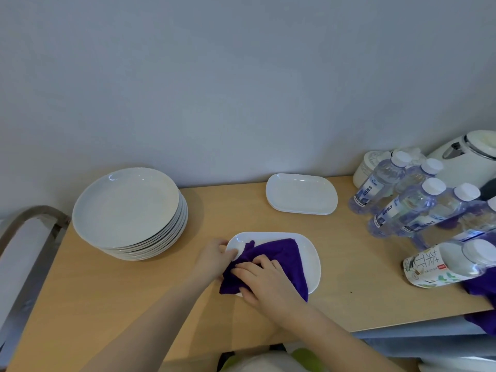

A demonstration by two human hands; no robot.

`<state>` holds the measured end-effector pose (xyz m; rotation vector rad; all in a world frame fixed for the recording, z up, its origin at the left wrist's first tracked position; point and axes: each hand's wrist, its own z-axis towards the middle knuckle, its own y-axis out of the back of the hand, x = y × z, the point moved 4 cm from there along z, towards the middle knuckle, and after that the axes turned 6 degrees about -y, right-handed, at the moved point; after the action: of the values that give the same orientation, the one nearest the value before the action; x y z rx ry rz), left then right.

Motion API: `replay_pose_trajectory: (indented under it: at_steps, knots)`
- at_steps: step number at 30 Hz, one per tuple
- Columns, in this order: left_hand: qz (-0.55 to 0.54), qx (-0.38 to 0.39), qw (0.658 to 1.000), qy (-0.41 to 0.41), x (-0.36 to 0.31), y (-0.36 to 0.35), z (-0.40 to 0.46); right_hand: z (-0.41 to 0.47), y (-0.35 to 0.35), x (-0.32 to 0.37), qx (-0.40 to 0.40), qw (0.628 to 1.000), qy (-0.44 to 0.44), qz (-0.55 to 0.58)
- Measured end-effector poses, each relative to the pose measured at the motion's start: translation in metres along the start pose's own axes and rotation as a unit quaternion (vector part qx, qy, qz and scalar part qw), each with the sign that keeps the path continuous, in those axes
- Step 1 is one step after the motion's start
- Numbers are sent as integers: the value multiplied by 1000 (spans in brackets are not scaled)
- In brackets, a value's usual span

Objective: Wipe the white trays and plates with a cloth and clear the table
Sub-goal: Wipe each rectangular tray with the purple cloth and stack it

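Both hands work on one white tray near the front middle of the tabletop. We see the left hand at the tray's left end, thumb and fingers curled around the rim, gripping it. Right hand lies palm down on a purple cloth, fingers bent and pressing into the bunched fabric, so it holds the cloth against the tray. Cloth covers most of the tray's left and middle part; its lower left corner hangs over the tray edge onto the wood.

Other task items: a stack of round white plates at the back left, well apart from the tray. A short stack of white oblong trays sits at the back, right of center, close to the wall.

Right side: clear water bottles with white caps grouped together, a tea bottle with a printed label lying on its side near the front right edge, a white kettle and a white lidded jar behind the bottles. More purple fabric shows at the right edge, partly under the tea bottle. Tabletop is light wood; wall is plain pale grey. A chair back shows at far left.
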<state>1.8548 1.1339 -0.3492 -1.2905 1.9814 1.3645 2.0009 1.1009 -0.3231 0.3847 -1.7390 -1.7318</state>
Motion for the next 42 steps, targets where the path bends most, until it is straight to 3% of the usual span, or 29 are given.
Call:
replay_pose_trajectory:
  at_steps: [5,14,20,24,29,33,38,40,42]
  knots:
    - [73,-19,997,-33,-4,0,1,-5,4,-6,-29,998,0,-56]
    - [109,-48,990,-69,3,6,-6,-5,12,-36,-96,985,-112,-89]
    - [42,-100,988,-111,-12,20,-18,2,22,-42,-162,969,-180,-53]
    - [55,-138,981,-128,-25,43,-29,4,26,-42,-173,964,-196,-44]
    - [137,-248,951,-121,-47,98,-45,1,14,-30,-110,972,-200,-62]
    - [205,-280,929,-128,-69,129,-51,3,1,-14,-77,977,-196,-43]
    - [158,-313,927,-132,-76,155,-57,5,3,-13,40,984,-174,-6]
    - [119,-306,934,-145,-77,157,-57,3,22,-15,-5,986,-163,33]
    - [86,-282,944,-150,-77,153,-53,3,52,-17,-103,979,-160,67]
